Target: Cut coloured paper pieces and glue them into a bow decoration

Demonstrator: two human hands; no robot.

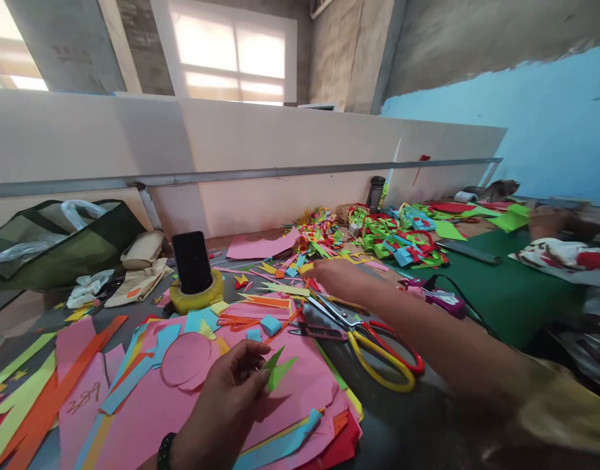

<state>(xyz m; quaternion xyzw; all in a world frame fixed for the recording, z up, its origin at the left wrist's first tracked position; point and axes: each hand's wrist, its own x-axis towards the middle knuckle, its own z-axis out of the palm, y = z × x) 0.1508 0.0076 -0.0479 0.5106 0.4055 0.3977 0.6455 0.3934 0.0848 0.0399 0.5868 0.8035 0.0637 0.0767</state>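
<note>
My left hand [231,385] is closed in a pinch on a small light-green paper piece [279,372] with pointed ends. It is held just above a stack of pink paper sheets [167,418]. My right hand [331,277] reaches forward across the table to the coloured scraps, and its fingers are mostly hidden behind the hand. Beneath my right forearm lie large scissors [346,320], one handle red and the other yellow, with the blades parted. Small dark snips [316,333] rest beside them. Blue, orange and yellow paper strips [268,324] lie between my hands.
A phone [190,262] leans upright in a yellow tape roll [199,295]. A green bag [69,235] stands at left. Heaped paper pieces [388,235] and a dark bottle [376,194] are farther back. A co-worker's hand [549,222] is at right. A purple object [441,300] lies near my forearm.
</note>
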